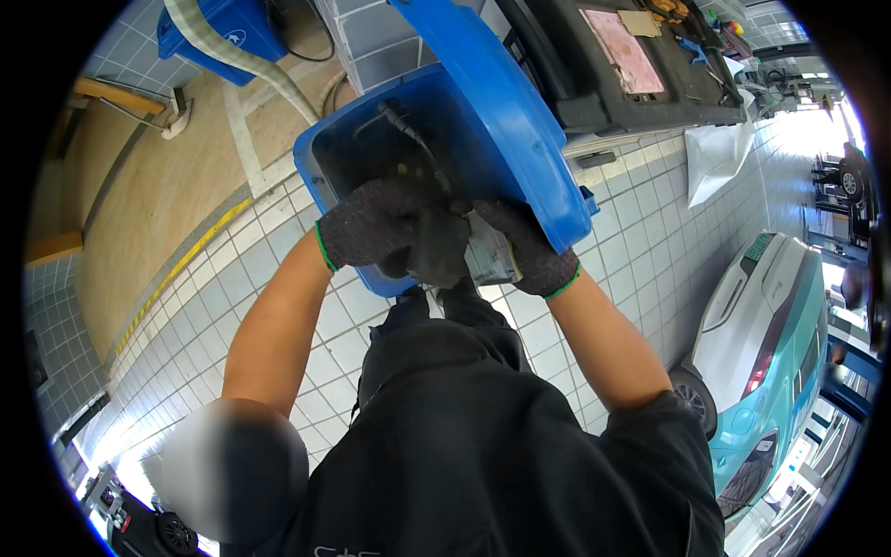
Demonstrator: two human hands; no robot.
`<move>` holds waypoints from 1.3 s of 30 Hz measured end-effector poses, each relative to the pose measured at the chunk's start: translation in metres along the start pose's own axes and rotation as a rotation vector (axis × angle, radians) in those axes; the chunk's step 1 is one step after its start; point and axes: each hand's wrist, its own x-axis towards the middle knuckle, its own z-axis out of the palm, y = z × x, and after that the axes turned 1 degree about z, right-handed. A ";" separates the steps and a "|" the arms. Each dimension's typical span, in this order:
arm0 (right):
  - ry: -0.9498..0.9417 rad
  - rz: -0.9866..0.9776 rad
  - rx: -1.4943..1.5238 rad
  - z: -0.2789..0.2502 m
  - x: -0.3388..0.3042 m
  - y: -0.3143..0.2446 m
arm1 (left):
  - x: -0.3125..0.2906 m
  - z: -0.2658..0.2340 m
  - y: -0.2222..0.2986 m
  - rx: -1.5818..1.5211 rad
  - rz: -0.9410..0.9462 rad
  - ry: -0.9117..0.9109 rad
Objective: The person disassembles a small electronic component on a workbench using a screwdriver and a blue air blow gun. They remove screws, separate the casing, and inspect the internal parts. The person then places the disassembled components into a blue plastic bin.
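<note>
Both my hands wear dark knit gloves with green cuffs and are over an open blue bin [306,165]. My left hand [369,225] is closed round a dark grey, rounded part [440,245] whose kind I cannot make out. Right beside that part, my right hand [531,249] grips a clear, box-shaped plastic cup [492,252]. The two pieces touch or overlap; whether they are joined is unclear. Inside the bin's dark interior lies a thin, cord-like thing [405,124]. The blue lid [506,111] stands swung open on the right.
A black-topped cart [575,84] with a pink cloth [624,51] stands beyond the lid. Another blue bin [223,37] and a pale hose [251,63] are at the far left. A white and teal car [756,325] is parked on the right. A white sheet [719,158] hangs near the cart.
</note>
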 end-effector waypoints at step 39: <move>-0.005 0.218 0.048 -0.002 0.009 0.020 | 0.021 0.077 0.041 0.868 -0.050 0.529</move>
